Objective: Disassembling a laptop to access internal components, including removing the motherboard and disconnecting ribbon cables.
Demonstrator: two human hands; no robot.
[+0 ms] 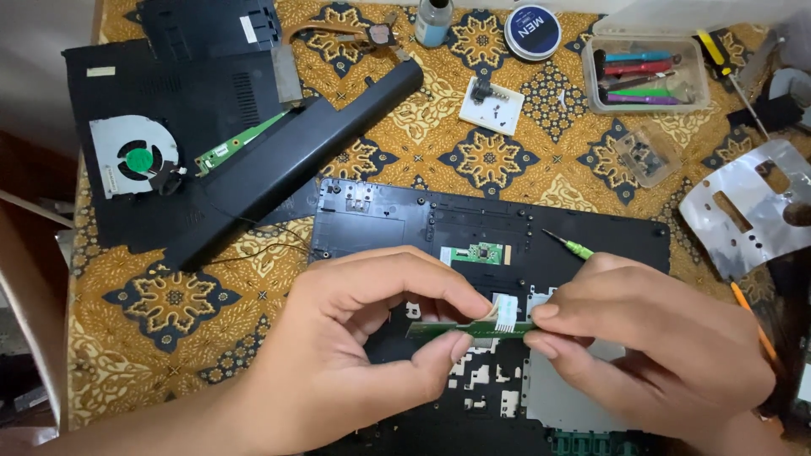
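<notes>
Both hands were pinched on a narrow green circuit board (473, 328): the left hand (363, 338) at one end, the right hand (650, 338) at the other, above the black laptop case (405, 219).

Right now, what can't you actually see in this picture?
- Head view: the green circuit strip has both ends covered by the left hand and right hand.
- Laptop shell: near edge cut off by the frame's bottom.
- Screws on the white pad: too small to count.
</notes>
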